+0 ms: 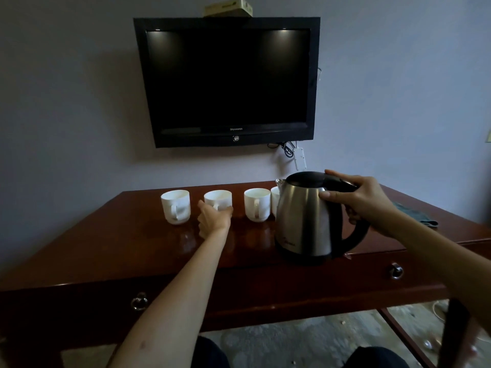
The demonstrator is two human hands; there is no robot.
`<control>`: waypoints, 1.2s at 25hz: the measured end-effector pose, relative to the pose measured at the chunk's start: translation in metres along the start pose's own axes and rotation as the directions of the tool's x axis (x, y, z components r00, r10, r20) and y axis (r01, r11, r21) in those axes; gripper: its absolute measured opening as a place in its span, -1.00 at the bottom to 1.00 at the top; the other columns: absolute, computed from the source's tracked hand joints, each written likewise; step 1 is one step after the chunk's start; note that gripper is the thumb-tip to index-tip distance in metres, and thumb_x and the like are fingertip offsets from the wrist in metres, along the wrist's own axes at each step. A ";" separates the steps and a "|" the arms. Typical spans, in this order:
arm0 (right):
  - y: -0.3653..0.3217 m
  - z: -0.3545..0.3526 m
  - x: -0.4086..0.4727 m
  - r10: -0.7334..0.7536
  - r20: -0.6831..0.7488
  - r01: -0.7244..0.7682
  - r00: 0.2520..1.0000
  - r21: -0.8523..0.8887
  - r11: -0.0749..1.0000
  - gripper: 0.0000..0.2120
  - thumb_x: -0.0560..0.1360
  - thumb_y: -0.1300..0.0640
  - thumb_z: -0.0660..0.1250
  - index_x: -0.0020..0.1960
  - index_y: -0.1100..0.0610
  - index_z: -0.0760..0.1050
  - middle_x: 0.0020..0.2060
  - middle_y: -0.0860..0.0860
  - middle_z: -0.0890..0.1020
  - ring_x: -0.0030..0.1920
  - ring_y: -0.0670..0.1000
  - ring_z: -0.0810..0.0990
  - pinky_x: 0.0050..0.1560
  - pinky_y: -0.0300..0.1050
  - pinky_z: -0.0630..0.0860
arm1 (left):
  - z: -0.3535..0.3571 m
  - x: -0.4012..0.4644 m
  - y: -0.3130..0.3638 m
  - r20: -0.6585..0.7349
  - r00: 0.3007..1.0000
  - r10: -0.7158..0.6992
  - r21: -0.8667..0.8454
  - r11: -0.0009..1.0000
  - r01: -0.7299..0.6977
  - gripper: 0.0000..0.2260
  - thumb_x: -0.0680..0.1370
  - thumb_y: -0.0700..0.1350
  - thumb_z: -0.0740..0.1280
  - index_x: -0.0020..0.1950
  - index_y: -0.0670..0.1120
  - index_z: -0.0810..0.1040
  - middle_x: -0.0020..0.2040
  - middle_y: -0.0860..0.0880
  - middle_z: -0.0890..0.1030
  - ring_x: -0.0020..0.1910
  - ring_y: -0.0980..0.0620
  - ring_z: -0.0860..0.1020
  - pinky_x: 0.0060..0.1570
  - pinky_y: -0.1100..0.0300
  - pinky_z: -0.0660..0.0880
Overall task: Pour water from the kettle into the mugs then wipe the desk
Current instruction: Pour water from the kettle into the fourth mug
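A steel kettle [305, 216] with a black lid and handle stands upright on the dark wooden desk [119, 251], right of centre. My right hand [358, 200] grips its handle at the top. Several white mugs stand in a row behind: the leftmost mug [176, 205], the second mug [218, 199], a third mug [257, 204], and one more mug [275, 201] partly hidden by the kettle. My left hand [214, 219] is wrapped around the base of the second mug. A grey-green cloth [414, 213] lies on the desk at the right.
A black television [228, 81] hangs on the wall above the desk, with cables and a white box under it. The desk front has two drawers with ring pulls [139, 301]. A dark object stands at the lower right edge.
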State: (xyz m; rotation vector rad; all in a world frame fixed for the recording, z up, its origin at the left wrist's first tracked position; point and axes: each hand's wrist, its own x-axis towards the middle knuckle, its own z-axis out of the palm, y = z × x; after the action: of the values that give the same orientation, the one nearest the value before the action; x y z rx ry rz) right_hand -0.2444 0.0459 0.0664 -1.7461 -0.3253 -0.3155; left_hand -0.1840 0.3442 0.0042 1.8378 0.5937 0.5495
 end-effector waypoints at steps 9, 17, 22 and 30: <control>-0.005 0.001 0.000 0.023 0.007 -0.023 1.000 -0.007 1.000 -0.44 0.40 0.19 0.58 0.37 -0.03 0.57 -0.55 0.01 0.32 -0.57 0.00 0.20 -0.56 -0.21 0.24 | -0.027 -0.016 -0.030 -0.048 0.978 0.205 -0.020 0.978 -0.206 -0.40 0.42 0.07 0.56 0.41 -0.07 0.52 0.30 -0.10 0.61 0.28 -0.15 0.56 0.27 -0.07 0.47; -0.040 0.003 0.017 0.086 0.121 -0.063 0.989 -0.180 0.982 -0.40 0.26 0.09 0.62 0.29 -0.03 0.63 -0.40 0.12 0.37 -0.53 0.00 0.22 -0.55 -0.21 0.23 | -0.038 -0.011 -0.049 0.142 0.929 0.343 -0.173 0.932 -0.318 -0.37 0.37 0.08 0.60 0.39 -0.06 0.57 0.14 0.06 0.69 0.06 0.14 0.60 0.00 0.28 0.48; -0.069 0.019 0.038 0.151 0.225 -0.070 0.963 -0.332 0.941 -0.38 0.14 0.01 0.64 0.21 -0.06 0.68 -0.43 0.10 0.34 -0.52 0.01 0.23 -0.52 -0.19 0.25 | -0.032 -0.006 -0.059 0.193 0.897 0.399 -0.325 0.888 -0.325 -0.37 0.36 0.07 0.60 0.39 -0.07 0.57 0.24 0.00 0.66 0.20 0.11 0.59 0.16 0.12 0.55; -0.094 0.051 0.067 0.207 0.362 0.030 0.909 -0.552 0.833 -0.52 0.31 0.08 0.62 0.22 -0.07 0.68 -0.31 0.18 0.39 -0.50 0.01 0.27 -0.52 -0.16 0.33 | -0.032 -0.001 -0.067 0.209 0.879 0.428 -0.347 0.873 -0.343 -0.19 0.19 0.37 0.50 0.37 0.04 0.59 0.21 0.09 0.67 0.19 0.14 0.59 0.21 -0.05 0.57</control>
State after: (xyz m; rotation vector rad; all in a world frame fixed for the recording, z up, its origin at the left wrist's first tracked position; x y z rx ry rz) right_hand -0.2167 0.1165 0.1673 -2.3982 -0.4845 0.0493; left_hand -0.2140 0.3870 -0.0493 1.7030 -0.0629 0.5939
